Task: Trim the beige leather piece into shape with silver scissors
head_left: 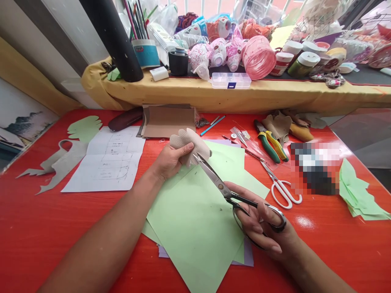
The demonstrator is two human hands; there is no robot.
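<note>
Beige scalloped sheet [189, 144], soft and matte, felt or craft foam (too fine to tell), pinched in the left hand [172, 160]: a narrow grip, thumb laid across the top, fingers curled beneath, lobed edge standing free to the right.

Right hand [259, 217]: closed grip, fingers through the black bows of steel tailor's shears [216, 179]. Blades polished, nearly together. Long axis of the shears runs diagonally up and left from the right hand. Tips end at the lower right of the beige scalloped sheet, touching it or just beside it; cannot tell which. The sheet thus lies up-left of the right grip, well inside the left hand's reach and held there.

Beneath both hands: overlapping pale green paper sheets [195, 215], smooth and square-cornered, over a lilac sheet [247, 255]. All on a glossy red surface [45, 228].

Left of the hands: white paper with pencilled diagrams [111, 160], a jagged grey cutout [62, 160], a lobed green cutout [84, 128]. Up from the sheet, folded brown cardboard [168, 121].

Right of the shears: white-handled scissors [282, 193], pliers with green and yellow handles [270, 146], and a stack of jagged green cutouts [357, 193].

Beyond, a yellow-clothed ledge [214, 95] carries a clear compartment box [231, 80] and pink-painted plastic bottles [220, 53].
</note>
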